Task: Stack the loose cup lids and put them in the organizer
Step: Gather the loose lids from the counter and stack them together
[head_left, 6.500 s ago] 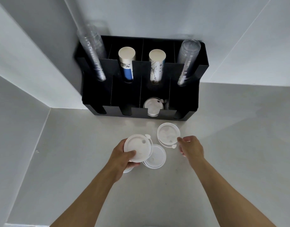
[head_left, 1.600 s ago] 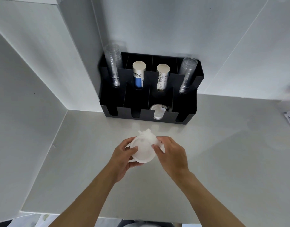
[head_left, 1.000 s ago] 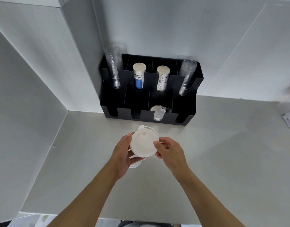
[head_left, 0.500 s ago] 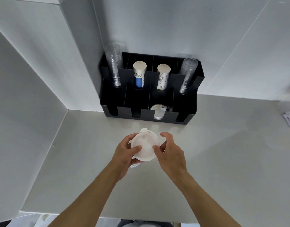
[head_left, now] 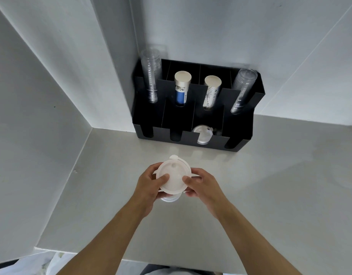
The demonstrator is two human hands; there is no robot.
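A stack of white cup lids (head_left: 174, 176) is held above the grey counter between both hands. My left hand (head_left: 149, 185) grips its left edge with the thumb on top. My right hand (head_left: 201, 184) grips its right edge, thumb also on the top lid. More lid edges (head_left: 170, 199) stick out beneath the stack, near my left palm. The black organizer (head_left: 240, 124) stands against the back wall. A few lids (head_left: 202, 133) sit in its third front slot from the left.
The organizer's back row holds two stacks of clear cups (head_left: 151, 74) (head_left: 243, 88) and two stacks of paper cups (head_left: 182, 86) (head_left: 211, 90). White walls close the corner at left and behind. The counter's front edge (head_left: 81, 253) runs just below my forearms.
Over the last seconds both hands gathered the loose lids from the counter into one stack. In the last half second the hands squeezed it from both sides and it barely moved.
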